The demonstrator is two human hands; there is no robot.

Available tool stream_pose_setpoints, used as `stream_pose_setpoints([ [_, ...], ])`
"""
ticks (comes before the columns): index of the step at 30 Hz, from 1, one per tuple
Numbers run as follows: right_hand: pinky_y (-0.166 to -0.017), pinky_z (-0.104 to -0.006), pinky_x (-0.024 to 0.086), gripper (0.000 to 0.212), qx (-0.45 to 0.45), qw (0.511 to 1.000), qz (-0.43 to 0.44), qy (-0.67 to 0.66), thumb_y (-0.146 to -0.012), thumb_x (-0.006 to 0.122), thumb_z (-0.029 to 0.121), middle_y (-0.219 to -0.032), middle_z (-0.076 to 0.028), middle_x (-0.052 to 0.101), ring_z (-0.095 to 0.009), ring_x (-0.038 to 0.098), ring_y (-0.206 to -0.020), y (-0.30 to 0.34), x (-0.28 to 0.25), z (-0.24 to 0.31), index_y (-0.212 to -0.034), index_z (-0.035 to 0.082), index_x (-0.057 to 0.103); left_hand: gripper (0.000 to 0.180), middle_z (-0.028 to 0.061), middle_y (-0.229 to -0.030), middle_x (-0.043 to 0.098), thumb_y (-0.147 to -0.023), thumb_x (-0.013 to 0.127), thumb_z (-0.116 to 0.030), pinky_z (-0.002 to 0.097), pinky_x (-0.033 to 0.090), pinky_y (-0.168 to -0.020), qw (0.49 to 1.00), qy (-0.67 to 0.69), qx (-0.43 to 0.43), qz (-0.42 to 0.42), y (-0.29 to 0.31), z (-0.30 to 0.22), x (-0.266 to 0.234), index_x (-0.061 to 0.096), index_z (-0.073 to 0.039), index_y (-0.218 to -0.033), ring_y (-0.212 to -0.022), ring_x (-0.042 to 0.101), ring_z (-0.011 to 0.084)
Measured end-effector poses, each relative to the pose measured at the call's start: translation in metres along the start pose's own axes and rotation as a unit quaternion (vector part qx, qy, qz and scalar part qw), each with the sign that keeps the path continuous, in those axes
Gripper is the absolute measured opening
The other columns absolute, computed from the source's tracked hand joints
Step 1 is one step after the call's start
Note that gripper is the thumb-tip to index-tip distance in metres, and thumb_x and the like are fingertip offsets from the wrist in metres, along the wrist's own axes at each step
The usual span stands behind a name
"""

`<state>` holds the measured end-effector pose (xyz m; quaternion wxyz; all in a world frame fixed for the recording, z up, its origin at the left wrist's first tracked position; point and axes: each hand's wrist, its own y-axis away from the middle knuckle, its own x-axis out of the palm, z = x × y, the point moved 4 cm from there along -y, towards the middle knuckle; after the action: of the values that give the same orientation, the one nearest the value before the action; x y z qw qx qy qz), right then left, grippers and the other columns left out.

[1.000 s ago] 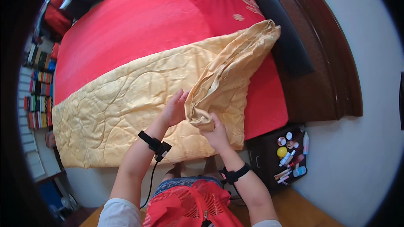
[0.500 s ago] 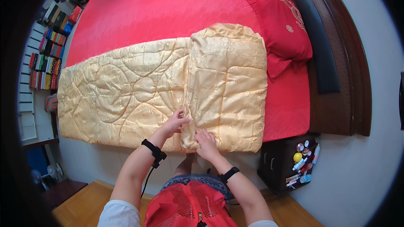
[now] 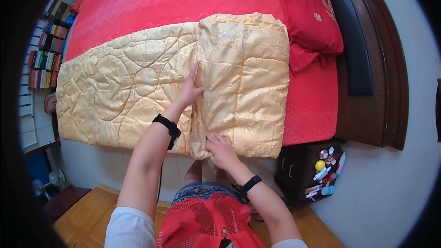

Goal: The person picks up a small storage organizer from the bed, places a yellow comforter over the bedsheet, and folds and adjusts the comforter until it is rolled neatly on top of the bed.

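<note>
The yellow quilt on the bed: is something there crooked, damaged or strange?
Nothing looks damaged. The yellow quilt lies across the red bed, its right part folded over into a thicker panel. The left hand presses flat along the fold edge; the right hand touches the slightly bunched near corner.

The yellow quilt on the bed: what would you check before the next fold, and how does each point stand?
1. Folded flap of the yellow quilt lies flat on the layer below: ok.
2. Left hand presses along the fold edge: ok.
3. Right hand is at the near corner of the flap: ok, though whether its fingers grip the cloth: cannot tell.
4. Near edges of the two layers line up: cannot tell.
5. Red pillow is clear of the quilt: not ok, the flap's far corner touches it.
</note>
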<state>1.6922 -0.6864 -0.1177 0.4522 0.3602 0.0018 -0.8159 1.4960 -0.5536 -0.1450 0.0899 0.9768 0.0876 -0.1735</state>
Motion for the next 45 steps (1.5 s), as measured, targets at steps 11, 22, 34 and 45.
stream_pose_setpoints([
  [11, -0.09, -0.0425, 0.039, 0.039, 0.196, 0.914, -0.354, 0.031, -0.07, 0.064, 0.017, -0.105, -0.019, 0.055, -0.035, 0.051, -0.101, 0.062, -0.12, -0.106, -0.104, 0.001, 0.054, 0.067, 0.0198, -0.121, 0.039, -0.074, 0.064, -0.007, 0.0448, 0.039, -0.093, 0.97, -0.227, -0.026, -0.084, 0.09, 0.007, -0.027, 0.039, -0.016, -0.135, -0.109, 0.042, 0.0395],
  [22, -0.096, -0.0368, 0.04, 0.052, 0.336, 0.694, -0.204, -0.604, -0.08, 0.061, 0.019, -0.119, -0.009, 0.053, -0.025, 0.05, -0.111, 0.114, -0.073, -0.225, -0.125, 0.004, 0.041, 0.075, 0.021, -0.143, 0.025, -0.069, 0.067, -0.034, 0.0467, 0.03, -0.103, 0.937, -0.292, 0.001, 0.191, 0.176, 0.005, 0.017, 0.038, -0.015, -0.135, -0.125, 0.032, 0.0422],
  [34, -0.098, -0.0395, 0.042, 0.073, 0.188, 0.695, -0.132, -0.681, -0.068, 0.071, 0.009, -0.126, -0.012, 0.051, -0.028, 0.051, -0.114, 0.097, -0.105, -0.096, -0.132, 0.001, 0.037, 0.075, 0.0168, -0.145, 0.024, -0.072, 0.067, -0.028, 0.0478, 0.032, -0.102, 0.928, -0.314, -0.012, 0.198, 0.177, 0.039, 0.026, 0.032, -0.022, -0.138, -0.127, 0.032, 0.0403],
  [45, -0.093, -0.0346, 0.042, 0.067, 0.017, 0.859, -0.083, -0.504, -0.068, 0.07, -0.002, -0.116, -0.009, 0.055, -0.02, 0.054, -0.107, -0.005, -0.066, 0.162, -0.127, 0.001, 0.039, 0.038, 0.0126, -0.089, 0.064, -0.085, 0.047, -0.008, 0.0334, 0.05, -0.073, 0.997, -0.02, -0.075, -0.01, 0.23, 0.097, -0.101, 0.051, -0.007, -0.123, -0.077, 0.061, 0.0283],
])
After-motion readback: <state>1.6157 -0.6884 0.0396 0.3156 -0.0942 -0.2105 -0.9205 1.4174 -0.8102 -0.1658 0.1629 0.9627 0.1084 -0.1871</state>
